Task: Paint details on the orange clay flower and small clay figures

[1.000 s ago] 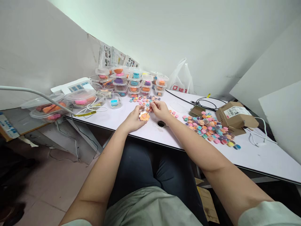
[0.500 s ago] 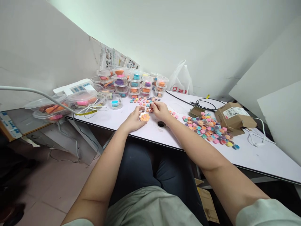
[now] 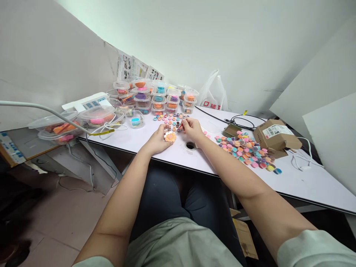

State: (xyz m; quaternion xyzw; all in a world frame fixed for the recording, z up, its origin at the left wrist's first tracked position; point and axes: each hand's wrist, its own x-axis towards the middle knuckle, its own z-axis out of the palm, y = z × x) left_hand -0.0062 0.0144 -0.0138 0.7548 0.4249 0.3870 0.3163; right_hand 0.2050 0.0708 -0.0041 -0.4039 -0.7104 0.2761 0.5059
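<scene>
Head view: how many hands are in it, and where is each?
2: the left hand holds an orange flower-shaped piece near the front edge of the table; the right hand is to its right, fingers pinching something thin and reddish. No further hands show.

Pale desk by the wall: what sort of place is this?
Possibly a small craft workspace: stacked clear tubs, a heap of small coloured pieces, and an orange flower shape in the left hand.

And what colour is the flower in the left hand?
The flower looks mostly orange, with some white at its edge; the head view shows it.
</scene>
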